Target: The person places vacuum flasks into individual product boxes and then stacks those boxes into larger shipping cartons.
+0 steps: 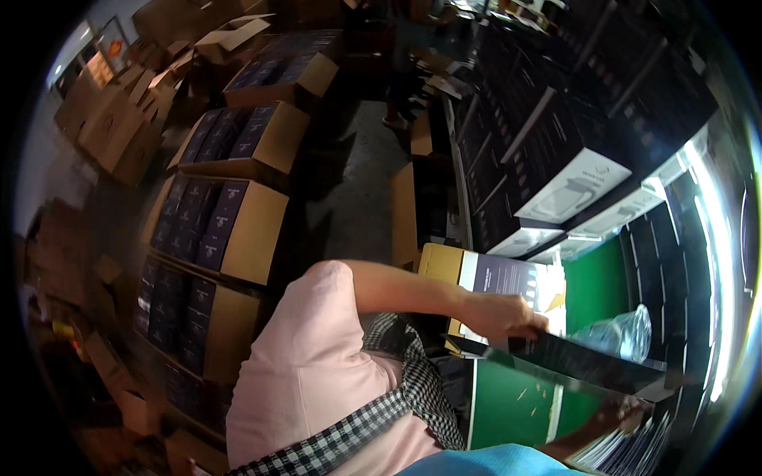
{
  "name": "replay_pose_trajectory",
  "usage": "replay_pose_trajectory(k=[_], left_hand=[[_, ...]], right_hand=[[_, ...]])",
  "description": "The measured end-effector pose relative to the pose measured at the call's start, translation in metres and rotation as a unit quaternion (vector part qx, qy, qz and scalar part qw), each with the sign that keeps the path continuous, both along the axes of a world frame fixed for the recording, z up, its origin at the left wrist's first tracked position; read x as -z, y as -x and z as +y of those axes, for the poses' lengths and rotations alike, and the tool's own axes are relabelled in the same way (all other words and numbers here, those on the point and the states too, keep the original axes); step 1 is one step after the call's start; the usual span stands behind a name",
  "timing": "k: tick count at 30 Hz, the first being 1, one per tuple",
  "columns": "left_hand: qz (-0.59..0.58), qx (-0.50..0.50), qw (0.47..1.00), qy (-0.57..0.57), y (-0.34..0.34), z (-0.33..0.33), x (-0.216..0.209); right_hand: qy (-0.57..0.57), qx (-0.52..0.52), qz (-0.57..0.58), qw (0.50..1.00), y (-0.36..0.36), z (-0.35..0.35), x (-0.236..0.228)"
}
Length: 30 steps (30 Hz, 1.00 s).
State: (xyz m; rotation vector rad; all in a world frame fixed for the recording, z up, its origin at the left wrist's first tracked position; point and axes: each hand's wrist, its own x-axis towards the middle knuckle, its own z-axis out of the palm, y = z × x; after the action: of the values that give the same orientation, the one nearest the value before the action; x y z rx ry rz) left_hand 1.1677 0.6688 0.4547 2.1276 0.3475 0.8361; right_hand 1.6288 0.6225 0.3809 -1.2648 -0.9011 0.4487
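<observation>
My left hand (508, 316), at the end of a pink-sleeved arm, grips the upper edge of a dark, thin folding carton (583, 358). The carton lies at a slant over the green worktop (508, 401), its long side toward me. My right hand (625, 414) is just below the carton's right end, above a stack of flat sheets or flattened cartons (631, 446) seen edge-on. Its fingers are dark and blurred, so whether they touch the carton is unclear. Behind the carton is a clear plastic bag (623, 332).
An open brown box (440, 274) with a dark carton inside stands beyond my left hand. Dark product cartons (556, 174) are piled high at the far right, beside a bright light strip (718, 262). Filled brown boxes (254, 230) line the left. Another person (409, 40) stands far back.
</observation>
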Motion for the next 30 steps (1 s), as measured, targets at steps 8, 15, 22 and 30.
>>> replay_pose_trajectory(k=[8,15,22,30], left_hand=[[-0.08,0.017,0.969,0.232,-0.092,0.046,0.11],[-0.016,0.101,0.969,0.223,-0.216,0.035,0.124],[-0.003,0.072,0.985,0.156,-0.288,0.011,0.11],[-0.026,0.174,0.912,0.371,-0.222,-0.049,-0.022]], right_hand=[[-0.033,-0.098,-0.08,0.991,0.093,0.013,-0.083],[-0.058,-0.132,-0.148,0.978,0.107,-0.016,-0.114],[-0.08,-0.142,-0.208,0.964,0.119,-0.035,-0.14],[0.026,-0.071,-0.173,0.982,0.062,0.003,-0.066]])
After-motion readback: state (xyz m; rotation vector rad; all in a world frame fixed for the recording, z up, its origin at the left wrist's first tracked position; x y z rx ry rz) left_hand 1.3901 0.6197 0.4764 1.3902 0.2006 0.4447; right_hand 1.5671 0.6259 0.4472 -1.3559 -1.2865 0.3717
